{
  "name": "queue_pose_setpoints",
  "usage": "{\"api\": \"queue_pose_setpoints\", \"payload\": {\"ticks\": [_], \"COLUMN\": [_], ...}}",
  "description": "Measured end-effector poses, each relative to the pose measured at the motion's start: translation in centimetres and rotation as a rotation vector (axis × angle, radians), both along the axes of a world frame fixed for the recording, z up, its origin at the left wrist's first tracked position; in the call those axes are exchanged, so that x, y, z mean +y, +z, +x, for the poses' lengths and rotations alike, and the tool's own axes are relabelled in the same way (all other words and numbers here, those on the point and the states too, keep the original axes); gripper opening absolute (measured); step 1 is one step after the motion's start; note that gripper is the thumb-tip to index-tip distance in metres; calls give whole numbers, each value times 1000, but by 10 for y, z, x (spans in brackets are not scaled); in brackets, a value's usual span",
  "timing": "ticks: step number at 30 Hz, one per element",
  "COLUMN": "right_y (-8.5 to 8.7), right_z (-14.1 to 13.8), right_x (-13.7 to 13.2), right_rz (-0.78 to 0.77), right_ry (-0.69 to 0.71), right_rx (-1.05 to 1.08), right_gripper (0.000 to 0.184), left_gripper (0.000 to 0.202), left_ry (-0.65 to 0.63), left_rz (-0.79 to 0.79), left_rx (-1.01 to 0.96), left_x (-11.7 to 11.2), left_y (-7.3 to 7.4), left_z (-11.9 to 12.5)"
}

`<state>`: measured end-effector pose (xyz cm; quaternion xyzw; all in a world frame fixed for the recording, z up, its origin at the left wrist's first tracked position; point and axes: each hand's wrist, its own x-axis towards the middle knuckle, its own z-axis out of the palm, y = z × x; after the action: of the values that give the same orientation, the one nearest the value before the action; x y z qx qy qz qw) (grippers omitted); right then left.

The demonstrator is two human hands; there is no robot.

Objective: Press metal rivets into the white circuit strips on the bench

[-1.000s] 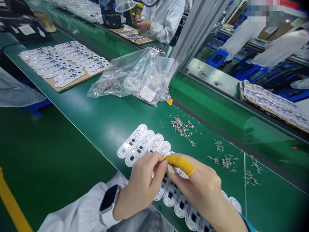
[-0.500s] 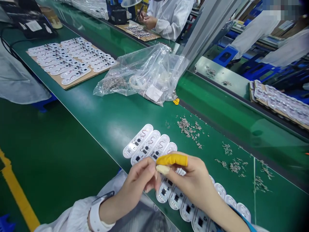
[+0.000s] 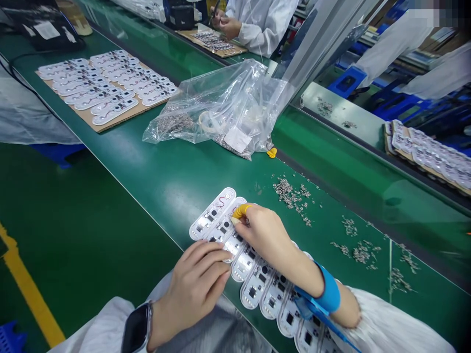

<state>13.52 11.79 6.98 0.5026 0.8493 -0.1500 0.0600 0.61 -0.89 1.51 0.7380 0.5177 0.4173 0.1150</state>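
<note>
A row of white oblong circuit boards (image 3: 215,215) lies along the near edge of the green belt (image 3: 172,171). My right hand (image 3: 265,233), with a yellow finger cot on the index finger, pinches thumb and finger together on the second board from the left; anything between them is too small to see. My left hand (image 3: 196,284) rests flat with fingers stretched out on the near ends of the boards. A blue strap is round my right wrist and a watch on my left.
Small metal parts (image 3: 292,193) lie scattered on the belt to the right. A clear plastic bag (image 3: 224,105) of parts sits behind. A cardboard sheet with more white boards (image 3: 103,86) lies far left. A person in white works at the far end.
My right hand has moved from in front of me down onto the second board. My left hand let go of the pinch, dropped and flattened onto the boards.
</note>
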Motion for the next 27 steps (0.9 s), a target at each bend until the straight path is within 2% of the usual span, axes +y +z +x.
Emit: {"api": "queue_pose_setpoints", "payload": {"ticks": [7, 13, 16, 19, 21, 24, 27], "right_y": [4, 2, 4, 8, 11, 13, 10], "right_z": [-9, -23, -25, -10, 16, 74, 135], "right_x": [-2, -23, -24, -14, -5, 12, 34], "right_rz": [61, 206, 212, 98, 76, 129, 206], "right_ry": [36, 328, 361, 234, 84, -162, -484], "right_rx": [-131, -139, -116, -13, 139, 285, 261], "right_gripper": [15, 26, 26, 17, 12, 21, 22], "left_gripper": [16, 16, 16, 16, 15, 16, 17], "left_ry": [-10, -16, -12, -48, -74, -89, -95], "left_rz": [58, 42, 69, 82, 83, 81, 81], "left_rx": [54, 107, 145, 166, 174, 177, 175], "left_x": [1, 1, 1, 1, 1, -1, -2], "left_y": [-10, -9, -8, -10, -12, -15, -17], "left_z": [-3, -6, -7, -8, -10, -10, -10]}}
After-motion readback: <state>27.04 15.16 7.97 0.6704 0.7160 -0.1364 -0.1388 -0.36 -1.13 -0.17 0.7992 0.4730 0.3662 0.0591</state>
